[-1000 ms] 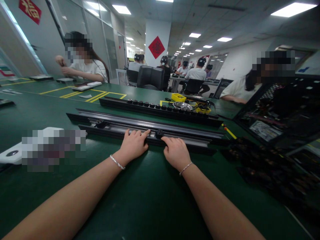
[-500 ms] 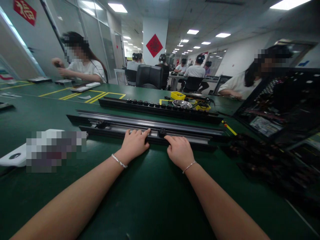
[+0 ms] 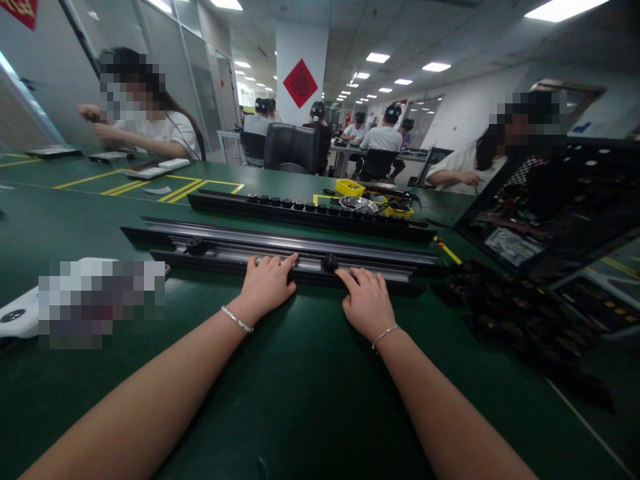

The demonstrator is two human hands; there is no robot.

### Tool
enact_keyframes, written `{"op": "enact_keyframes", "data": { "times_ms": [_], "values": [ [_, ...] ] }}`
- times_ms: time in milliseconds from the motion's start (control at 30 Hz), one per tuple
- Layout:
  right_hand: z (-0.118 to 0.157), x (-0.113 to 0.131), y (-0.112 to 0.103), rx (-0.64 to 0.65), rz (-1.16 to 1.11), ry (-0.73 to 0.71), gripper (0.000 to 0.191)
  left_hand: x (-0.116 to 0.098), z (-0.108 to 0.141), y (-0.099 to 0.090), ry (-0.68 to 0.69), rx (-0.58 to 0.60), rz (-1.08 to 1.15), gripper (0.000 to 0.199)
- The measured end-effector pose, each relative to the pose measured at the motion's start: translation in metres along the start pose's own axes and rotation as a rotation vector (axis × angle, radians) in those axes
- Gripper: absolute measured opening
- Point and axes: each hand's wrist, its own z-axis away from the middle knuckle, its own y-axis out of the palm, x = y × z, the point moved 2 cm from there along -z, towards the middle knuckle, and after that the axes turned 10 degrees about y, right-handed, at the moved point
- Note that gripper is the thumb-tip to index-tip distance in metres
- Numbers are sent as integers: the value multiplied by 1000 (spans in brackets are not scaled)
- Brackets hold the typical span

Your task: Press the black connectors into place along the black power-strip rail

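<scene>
Writing: red diamond sign on white pillar, dark character too blurred to read; red sign top left, gold strokes cut off by frame edge. Surface: green tabletop, yellow tape lines toward far side. Near rail lies across it, black block seated in its channel. Left hand: fingers spread over near rail, cannot tell if gripping. Right hand: loosely open, index fingertip at black block. Room: office, lit ceiling panels, black chair, seated co-workers in white tops left and right.
</scene>
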Motion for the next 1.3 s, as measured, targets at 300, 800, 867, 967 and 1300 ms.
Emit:
{"op": "enact_keyframes", "data": {
  "times_ms": [300,800,867,967,1300],
  "values": [
    [-3,-3,-1,18,-23,-30,55,-1,0,0,0,-4,12,56],
    [-5,-4,-4,7,-83,-9,46,-2,1,-1,-5,-4,12,56],
    [-5,-3,-4,8,-74,-5,46,-2,1,-2,-7,10,20,56],
    [-4,-3,-5,9,-58,-3,47,-2,1,-3,-12,20,26,56],
    [-5,-3,-5,1,-63,-9,47,-2,2,-2,-6,0,19,57]
  ]
}}
